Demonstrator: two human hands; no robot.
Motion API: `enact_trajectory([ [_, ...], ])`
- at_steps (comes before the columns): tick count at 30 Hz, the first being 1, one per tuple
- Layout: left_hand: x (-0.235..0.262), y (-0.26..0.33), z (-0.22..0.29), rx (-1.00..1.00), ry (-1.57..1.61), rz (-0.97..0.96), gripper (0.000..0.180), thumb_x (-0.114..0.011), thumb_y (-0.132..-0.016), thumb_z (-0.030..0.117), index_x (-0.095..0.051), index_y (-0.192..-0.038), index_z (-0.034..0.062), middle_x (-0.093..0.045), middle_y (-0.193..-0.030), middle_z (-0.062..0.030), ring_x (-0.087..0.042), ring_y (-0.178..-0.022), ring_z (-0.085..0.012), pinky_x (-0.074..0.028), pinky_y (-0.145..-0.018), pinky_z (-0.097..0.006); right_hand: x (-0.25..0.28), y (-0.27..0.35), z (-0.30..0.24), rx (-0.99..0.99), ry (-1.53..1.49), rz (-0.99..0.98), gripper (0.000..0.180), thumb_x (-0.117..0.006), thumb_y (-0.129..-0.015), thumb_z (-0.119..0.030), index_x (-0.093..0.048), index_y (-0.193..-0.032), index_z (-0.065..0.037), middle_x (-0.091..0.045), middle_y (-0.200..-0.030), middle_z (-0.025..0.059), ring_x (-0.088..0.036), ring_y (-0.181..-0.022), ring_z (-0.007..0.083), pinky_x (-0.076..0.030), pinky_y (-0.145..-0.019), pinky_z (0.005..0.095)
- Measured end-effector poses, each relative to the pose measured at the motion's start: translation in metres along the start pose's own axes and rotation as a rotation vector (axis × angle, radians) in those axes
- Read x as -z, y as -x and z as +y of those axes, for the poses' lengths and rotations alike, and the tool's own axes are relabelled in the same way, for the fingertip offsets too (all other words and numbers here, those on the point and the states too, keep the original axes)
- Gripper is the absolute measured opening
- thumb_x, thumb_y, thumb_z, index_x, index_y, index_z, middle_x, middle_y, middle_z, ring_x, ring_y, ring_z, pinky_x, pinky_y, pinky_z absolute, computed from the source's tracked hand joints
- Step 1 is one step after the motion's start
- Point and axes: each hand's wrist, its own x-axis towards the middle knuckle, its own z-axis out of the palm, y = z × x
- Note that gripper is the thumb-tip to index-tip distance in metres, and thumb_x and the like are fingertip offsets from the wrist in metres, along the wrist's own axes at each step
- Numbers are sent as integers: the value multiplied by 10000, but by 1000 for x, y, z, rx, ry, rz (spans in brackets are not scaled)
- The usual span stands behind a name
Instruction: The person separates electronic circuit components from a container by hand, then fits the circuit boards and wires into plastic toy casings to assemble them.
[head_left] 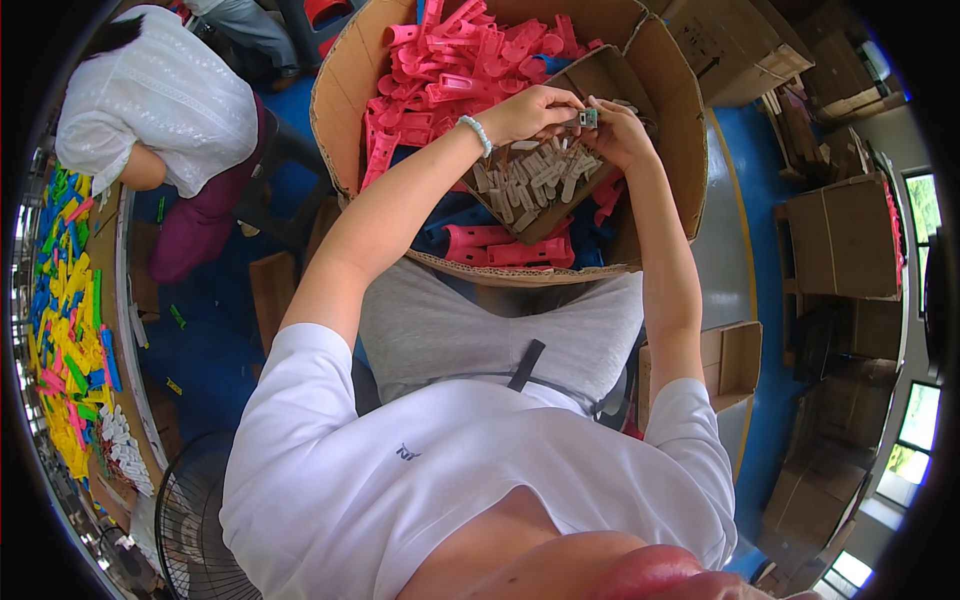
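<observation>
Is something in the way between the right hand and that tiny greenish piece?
No, nothing visible: the right hand touches the tiny piece, with the left hand at its other side.

Carton (690,130) brown. Parts (452,90) pink toward its far edge, pink and blue at its near one. Strips (548,176) off-white, held piece (588,118) greenish. Shirt (480,450) white, trousers (480,335) grey.

The small pale-green part (588,118) is partly covered by the fingers (562,102) and too small to identify. The upper edge cuts off the large carton (335,115); the lower cuts the wire-guarded fan (205,522). A seated co-worker's hands are hidden. The bench's (141,410) far side blurs into darkness.
</observation>
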Motion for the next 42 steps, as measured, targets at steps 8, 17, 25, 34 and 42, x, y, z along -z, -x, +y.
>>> enact_trajectory([
  [8,6,-9,0,52,17,39,318,-500,-931,91,-531,-1217,-43,-592,-860,-58,-517,-691,-92,-449,-629,-234,66,0,-13,403,1274,959,388,-599,-923,-251,-560,-1195,22,-631,-1050,112,-644,-849,191,-551,-716,319],
  [17,9,-6,-5,-89,214,191,262,-531,-949,109,-568,-1150,-54,-648,-976,-109,-644,-883,-159,-531,-807,-272,-22,10,-3,357,88,49,227,-553,-947,-132,-596,-1094,36,-625,-1044,103,-613,-957,198,-541,-822,373],
  [25,0,-3,6,-147,446,226,254,-491,-967,114,-583,-1080,-94,-648,-1021,-174,-657,-953,-232,-544,-865,-293,-24,11,-4,356,-78,89,196,-507,-970,-139,-590,-1004,35,-630,-972,123,-624,-870,205,-531,-764,330],
  [34,-4,-1,1,-131,583,261,253,-464,-972,91,-573,-1084,-107,-641,-1051,-200,-658,-959,-255,-554,-867,-305,-12,4,-3,294,-129,-49,183,-475,-978,-113,-570,-1013,40,-621,-927,123,-615,-813,204,-530,-750,344],
  [42,-3,0,5,-144,664,294,246,-455,-974,86,-551,-1112,-94,-643,-1033,-193,-673,-913,-288,-578,-818,-338,-18,0,-3,385,-258,-78,160,-502,-966,-113,-588,-976,21,-618,-879,89,-595,-760,181,-512,-673,313],
])
